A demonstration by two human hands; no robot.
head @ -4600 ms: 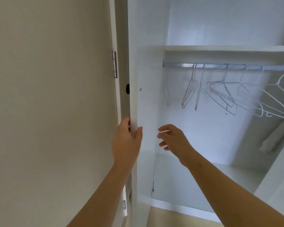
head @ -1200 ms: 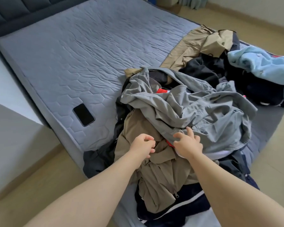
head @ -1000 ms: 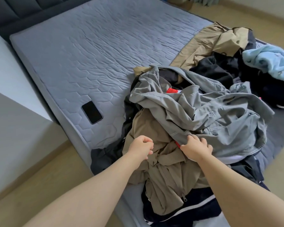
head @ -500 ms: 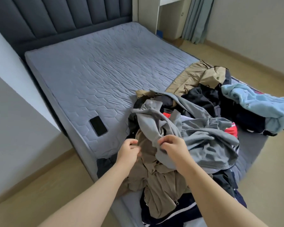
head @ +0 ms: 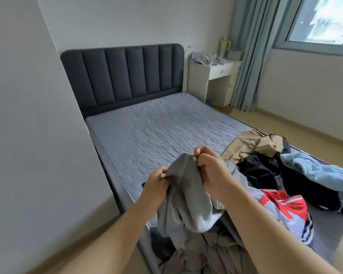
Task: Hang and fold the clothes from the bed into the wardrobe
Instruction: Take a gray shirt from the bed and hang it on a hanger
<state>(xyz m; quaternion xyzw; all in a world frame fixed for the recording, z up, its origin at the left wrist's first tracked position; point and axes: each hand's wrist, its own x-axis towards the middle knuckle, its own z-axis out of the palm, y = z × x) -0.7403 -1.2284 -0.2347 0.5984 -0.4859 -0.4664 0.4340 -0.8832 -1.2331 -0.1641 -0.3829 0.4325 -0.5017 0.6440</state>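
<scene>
A grey garment (head: 188, 206) with pale stitching hangs in front of me, lifted off the pile at the foot of the bed (head: 147, 131). My left hand (head: 156, 182) pinches its upper edge on the left. My right hand (head: 210, 171) grips the same edge a little higher on the right. Below and to the right lie more clothes: a khaki piece (head: 253, 143), a black one (head: 261, 171), a light blue one (head: 317, 173), a red and white one (head: 285, 208) and a tan one (head: 216, 254). The wardrobe is out of view.
A dark padded headboard (head: 123, 76) stands at the bed's far end. A white bedside desk (head: 212, 76) with grey cloth and a green jug sits by blue-grey curtains (head: 251, 56). A grey wall (head: 28, 135) runs close along the left. Bare floor shows right of the bed.
Both hands have raised the grey garment up off the pile, and my view has tilted up from the clothes toward the headboard. The phone on the mattress is now hidden.
</scene>
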